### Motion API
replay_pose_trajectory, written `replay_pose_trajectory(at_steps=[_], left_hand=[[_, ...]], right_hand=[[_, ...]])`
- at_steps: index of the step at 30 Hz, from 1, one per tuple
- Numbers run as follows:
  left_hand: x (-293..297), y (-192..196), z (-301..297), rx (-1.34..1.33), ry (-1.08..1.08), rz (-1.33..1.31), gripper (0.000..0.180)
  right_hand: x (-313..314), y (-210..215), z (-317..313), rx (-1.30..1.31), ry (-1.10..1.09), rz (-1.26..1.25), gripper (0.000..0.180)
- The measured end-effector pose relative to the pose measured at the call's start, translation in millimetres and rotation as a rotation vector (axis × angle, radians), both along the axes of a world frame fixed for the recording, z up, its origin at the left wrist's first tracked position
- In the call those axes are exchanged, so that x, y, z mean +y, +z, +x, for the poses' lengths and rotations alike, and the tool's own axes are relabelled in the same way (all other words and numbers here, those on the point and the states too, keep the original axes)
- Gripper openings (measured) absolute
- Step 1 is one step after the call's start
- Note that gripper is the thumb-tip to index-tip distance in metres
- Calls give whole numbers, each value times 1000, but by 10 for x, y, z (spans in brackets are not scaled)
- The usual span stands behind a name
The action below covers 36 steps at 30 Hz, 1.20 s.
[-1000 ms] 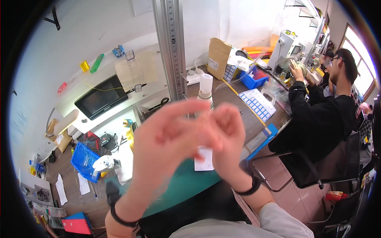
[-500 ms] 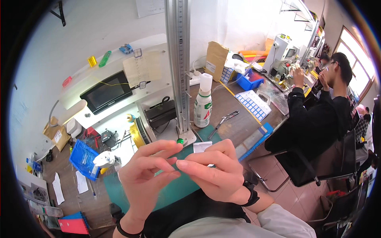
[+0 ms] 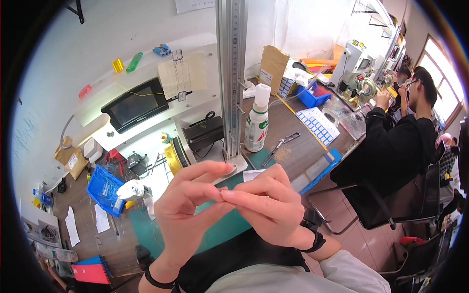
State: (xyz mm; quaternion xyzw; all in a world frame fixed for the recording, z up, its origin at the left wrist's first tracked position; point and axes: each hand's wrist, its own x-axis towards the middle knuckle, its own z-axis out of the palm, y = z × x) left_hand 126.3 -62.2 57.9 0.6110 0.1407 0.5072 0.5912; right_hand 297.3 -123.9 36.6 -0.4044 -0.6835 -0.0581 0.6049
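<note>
My left hand (image 3: 188, 212) and my right hand (image 3: 267, 210) are raised close to the camera, over a green cutting mat (image 3: 221, 230). Thumb and forefinger of each hand are pinched, and the fingertips meet in the middle. Anything pinched between them is too small to see. Both wrists wear dark bands. Behind the hands stands a tall metal column with a ruler scale (image 3: 229, 73) on a grey base (image 3: 240, 165). A white slip of paper (image 3: 251, 174) lies on the mat beside that base.
A white bottle with a green label (image 3: 256, 122) and small pliers (image 3: 281, 144) are on the brown bench. A black monitor (image 3: 134, 105), yellow tape roll (image 3: 171, 158) and blue bin of wires (image 3: 102, 183) lie left. A person in black (image 3: 395, 141) sits at right.
Both hands have dropped lower and away from the camera, uncovering the bottle and column. The fingertips have stayed together throughout.
</note>
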Motion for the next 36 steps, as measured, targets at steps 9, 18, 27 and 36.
replay_pose_trajectory(at_steps=[9,18,27,36], left_hand=[[120,-119,-293,372,-62,420,30],[-69,-297,-335,190,-190,-14,109],[-33,-526,68,622,-98,338,65],[-232,-1415,1338,841,-146,783,79]], right_hand=[[-292,-32,-2,-360,-178,28,34],[-779,-111,714,1176,287,-479,17],[-2028,775,2136,-214,-710,466,3],[-1348,-1310,2894,92,-868,-507,19]])
